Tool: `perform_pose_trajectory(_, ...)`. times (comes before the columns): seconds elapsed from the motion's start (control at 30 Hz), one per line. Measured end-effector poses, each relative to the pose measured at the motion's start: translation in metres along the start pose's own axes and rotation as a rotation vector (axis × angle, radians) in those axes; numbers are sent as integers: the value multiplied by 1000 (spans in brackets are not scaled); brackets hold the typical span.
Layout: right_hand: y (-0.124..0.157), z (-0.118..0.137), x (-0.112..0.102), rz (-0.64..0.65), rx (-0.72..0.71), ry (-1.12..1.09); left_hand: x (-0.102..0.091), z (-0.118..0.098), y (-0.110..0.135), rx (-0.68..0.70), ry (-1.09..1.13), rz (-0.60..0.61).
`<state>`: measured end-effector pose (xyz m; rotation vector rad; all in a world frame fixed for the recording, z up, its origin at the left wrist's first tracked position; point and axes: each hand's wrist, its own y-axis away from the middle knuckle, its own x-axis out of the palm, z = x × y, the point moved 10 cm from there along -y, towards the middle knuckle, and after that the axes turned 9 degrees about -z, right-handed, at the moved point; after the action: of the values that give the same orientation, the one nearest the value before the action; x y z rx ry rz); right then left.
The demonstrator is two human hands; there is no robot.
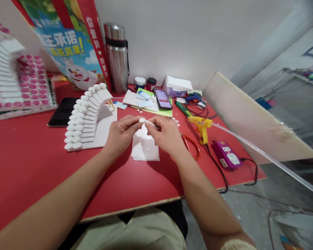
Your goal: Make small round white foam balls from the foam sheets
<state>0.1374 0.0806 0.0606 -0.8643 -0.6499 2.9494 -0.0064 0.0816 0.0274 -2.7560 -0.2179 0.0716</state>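
Note:
My left hand (122,133) and my right hand (167,133) meet above the red table (28,163), and both pinch a small white foam piece (145,121) with a rounded end. Under them lies a small stack of white foam sheets (145,147). To the left stands a white foam stair model (87,118) with rounded knobs along its edge. Red-handled scissors (191,146) lie just right of my right hand.
A yellow glue gun (201,126) with a long clear stick and a purple power strip (226,154) sit at the right. Behind are a phone (163,103), a steel flask (117,57), paint jars, a black tablet (62,111) and another pink-dotted stair model (18,80).

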Motion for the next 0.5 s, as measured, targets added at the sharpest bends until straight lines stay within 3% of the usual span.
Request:
perform_pose_trajectory(0.23, 3, 4, -10, -155, -31, 5, -2, -11, 3, 65, -51, -43)
perform_pose_trajectory(0.33, 5, 4, -4, -133, -16, -23, -3, -15, 4, 95, -86, -53)
perform_pose_trajectory(0.5, 10, 17, 3, -99, -112, 8, -8, -18, 8, 157, -145, -127)
